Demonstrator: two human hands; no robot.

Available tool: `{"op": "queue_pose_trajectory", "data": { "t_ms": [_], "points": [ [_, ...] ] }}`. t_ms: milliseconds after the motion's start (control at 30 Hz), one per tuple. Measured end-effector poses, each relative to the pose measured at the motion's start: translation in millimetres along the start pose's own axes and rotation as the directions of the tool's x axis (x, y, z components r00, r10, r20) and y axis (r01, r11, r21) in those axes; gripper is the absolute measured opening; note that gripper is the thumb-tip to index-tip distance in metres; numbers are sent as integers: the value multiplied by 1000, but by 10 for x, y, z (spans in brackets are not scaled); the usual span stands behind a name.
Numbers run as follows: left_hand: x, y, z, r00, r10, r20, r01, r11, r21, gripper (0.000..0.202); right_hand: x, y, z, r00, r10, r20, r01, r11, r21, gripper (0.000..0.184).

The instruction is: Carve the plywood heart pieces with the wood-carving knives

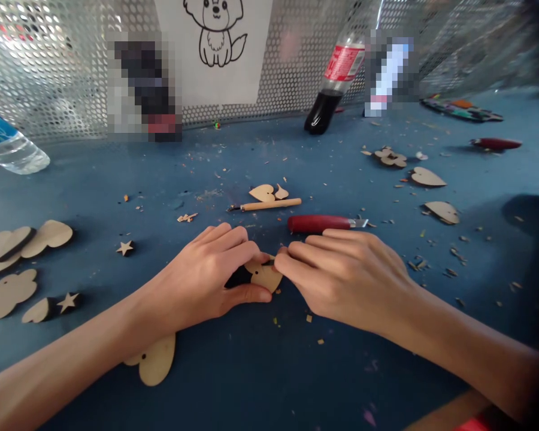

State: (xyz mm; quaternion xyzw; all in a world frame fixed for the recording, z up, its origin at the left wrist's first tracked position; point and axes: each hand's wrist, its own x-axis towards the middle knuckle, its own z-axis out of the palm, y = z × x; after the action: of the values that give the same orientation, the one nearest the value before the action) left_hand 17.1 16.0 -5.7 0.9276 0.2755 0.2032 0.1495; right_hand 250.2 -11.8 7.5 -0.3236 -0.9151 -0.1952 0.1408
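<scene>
Steadily, left hand (202, 272) and right hand (348, 281) close together, fingertips clamped on a small plywood cutout (267, 276); red-handled knife (318, 224) just ahead.

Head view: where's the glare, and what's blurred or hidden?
In the head view, glare whitens the perforated mesh at upper left, a pixelated patch and a second patch hide objects along the back, and the right forearm sinks into darkness toward the lower right corner.

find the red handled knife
In the head view, the red-handled knife lies on the blue bench just beyond the right hand, right of the wood-handled carving tool.
</scene>
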Motion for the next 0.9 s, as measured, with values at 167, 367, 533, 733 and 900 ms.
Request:
{"op": "queue_pose_trajectory", "data": {
  "t_ms": [167,367,533,733,900],
  "points": [
    [13,4,-7,999,-16,35,16,1000,-8,29,15,96,50,998,-69,5,69,996,58,26],
    [21,57,-35,995,-70,75,71,997,-12,23,-14,133,69,998,-61,24,57,990,131,24],
    [15,123,-25,993,-102,63,100,994,33,32,-37,95,64,999,-52,4,51,990,134,24],
    [29,144,11,996,-83,23,81,994,74,23,-9,82,19,997,-72,-8,72,993,92,24],
    [24,150,1,998,-62,29,60,997,55,18,-34,83,2,993,-115,-13,116,987,113,26]
  ]
}}
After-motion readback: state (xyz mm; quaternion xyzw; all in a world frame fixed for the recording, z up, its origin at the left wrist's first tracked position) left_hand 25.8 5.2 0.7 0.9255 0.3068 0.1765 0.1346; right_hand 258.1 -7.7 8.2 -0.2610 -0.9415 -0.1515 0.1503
